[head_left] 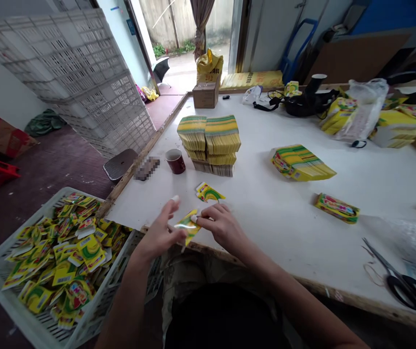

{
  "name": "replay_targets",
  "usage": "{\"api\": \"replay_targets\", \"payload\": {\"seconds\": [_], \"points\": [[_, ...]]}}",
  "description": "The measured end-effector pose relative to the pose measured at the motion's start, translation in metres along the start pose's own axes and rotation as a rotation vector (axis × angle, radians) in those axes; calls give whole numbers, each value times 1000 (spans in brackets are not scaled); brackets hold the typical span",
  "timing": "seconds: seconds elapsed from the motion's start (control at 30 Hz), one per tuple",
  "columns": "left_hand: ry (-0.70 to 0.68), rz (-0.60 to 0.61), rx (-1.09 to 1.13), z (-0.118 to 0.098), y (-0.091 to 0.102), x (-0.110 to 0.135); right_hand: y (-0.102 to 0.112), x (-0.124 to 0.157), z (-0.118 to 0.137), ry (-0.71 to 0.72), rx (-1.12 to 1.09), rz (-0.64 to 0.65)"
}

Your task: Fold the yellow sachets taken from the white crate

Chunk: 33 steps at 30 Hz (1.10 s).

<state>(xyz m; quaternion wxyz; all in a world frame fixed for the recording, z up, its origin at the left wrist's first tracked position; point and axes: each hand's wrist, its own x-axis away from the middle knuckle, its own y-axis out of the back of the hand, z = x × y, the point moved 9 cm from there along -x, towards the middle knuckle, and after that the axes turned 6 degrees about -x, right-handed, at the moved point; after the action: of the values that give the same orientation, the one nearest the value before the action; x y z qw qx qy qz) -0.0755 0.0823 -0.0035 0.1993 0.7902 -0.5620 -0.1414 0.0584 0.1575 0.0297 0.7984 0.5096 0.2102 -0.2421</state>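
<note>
Both of my hands meet at the near edge of the white table [266, 213] and pinch one small yellow-green packet [188, 225]. My left hand [160, 235] grips its lower left side, with one white-capped finger raised. My right hand [220, 225] holds its upper right corner with curled fingers. A second folded packet [209, 193] lies on the table just beyond my hands.
A white crate [0, 286] full of packets sits low to my left. On the table stand a tall stack of flat packets [210, 144], a dark red cup [175, 161], a fanned bundle [300, 163], a small bundle [337, 207] and scissors [399, 276]. Clutter lines the far edge.
</note>
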Motion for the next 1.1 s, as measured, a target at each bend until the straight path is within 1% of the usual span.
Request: {"api": "replay_targets", "payload": {"seconds": [0.07,0.1,0.13,0.17,0.2,0.23,0.27,0.33,0.37,0.4,0.43,0.5,0.53,0.57,0.63,0.7,0.73,0.77,0.83,0.93,1.0,1.03,1.1], "points": [[50,281,-9,-1,-18,3,0,-3,10,48,22,22],[62,387,19,-2,-26,6,-1,-3,13,55,41,30],[62,463,68,-3,-33,8,-2,-3,13,54,60,36],[61,504,128,-4,-38,9,-3,-3,14,50,77,42],[65,521,176,-3,-43,10,-4,-2,14,51,89,52],[87,515,179,0,-46,9,-6,-1,15,55,94,66],[121,486,129,7,-49,8,-9,0,16,64,89,84],[176,367,-33,19,-51,2,-14,2,21,90,40,109],[177,293,-92,21,-51,-1,-14,4,23,98,4,91],[165,219,-130,21,-51,-3,-11,5,22,81,-35,36],[149,148,-151,19,-50,-5,-4,6,17,28,-81,-58],[124,22,-203,16,-46,-6,9,15,-6,-180,-222,-281],[124,-25,-252,15,-45,-6,8,22,-21,-311,-333,-351],[119,-54,-299,13,-45,-5,0,28,-35,-441,-475,-362],[70,-72,-331,8,-49,-2,-29,36,-52,-658,-846,-277],[-4,-96,-335,1,-54,0,-59,40,-54,-829,-1268,-182],[-40,-115,-326,-1,-56,2,-70,41,-50,-896,-1461,-161],[-72,-138,-315,-3,-58,3,-76,39,-45,-940,-1629,-145],[-128,-175,-307,-7,-61,5,-82,32,-32,-952,-1865,-76],[-165,-183,-301,-9,-64,6,-80,24,-20,-925,-2006,44],[-147,-189,-293,-8,-62,6,-80,26,-22,-967,-2001,56],[-142,-209,-317,-8,-60,6,-80,30,-28,-1000,-1948,36],[-176,-295,-455,-15,-53,7,-75,39,-45,-1050,-1709,-36]]}}
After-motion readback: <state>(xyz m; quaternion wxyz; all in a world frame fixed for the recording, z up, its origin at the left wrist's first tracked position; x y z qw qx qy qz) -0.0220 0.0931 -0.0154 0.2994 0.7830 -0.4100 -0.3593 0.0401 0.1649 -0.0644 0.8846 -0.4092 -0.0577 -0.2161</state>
